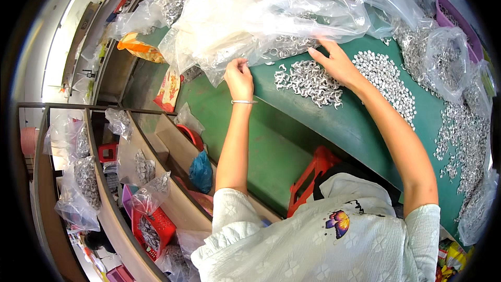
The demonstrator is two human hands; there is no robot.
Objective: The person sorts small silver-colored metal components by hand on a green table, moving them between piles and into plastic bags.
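A large clear plastic bag [318, 18] with small silvery curved metal pieces [292, 47] in it lies across the far part of the green table. My left hand [239, 79] is closed at the bag's near left edge, its curled fingers pinching the plastic. At the bag's right end my right hand [336, 62] is open, thumb and fingers apart. Its fingertips touch the plastic and are partly hidden by it. Just below the right hand is a loose heap of hook-shaped metal pieces [313, 84]. Right of that forearm spreads a pile of small roundish metal pieces [389, 81].
The green tabletop [339, 130] has a near edge slanting down to the right. More metal parts [459, 151] and filled bags [443, 62] line its right side, by a purple basket [464, 31]. Left stand shelves with bags and a red basket [156, 224]. A red stool [313, 175] is below.
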